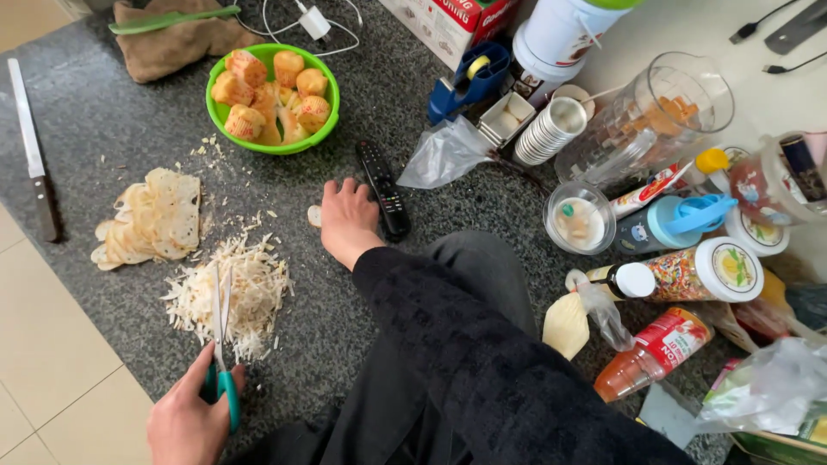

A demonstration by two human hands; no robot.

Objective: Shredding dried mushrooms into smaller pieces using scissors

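I see a speckled, matt stone worktop (103, 120). The scissors (220, 344) in my left hand (185, 422) show shiny metal blades and glossy teal plastic handles. The bowl (215, 108) is smooth green plastic; the remote (384, 189) is matt black plastic; my sleeve (482, 344) is textured black cloth.

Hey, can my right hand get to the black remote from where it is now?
Probably yes. The right hand rests flat on the counter right beside the remote, with nothing lying between them.

Speckled granite floor (362, 103), green bowl (215, 103), knife (33, 155), shreds (250, 297)
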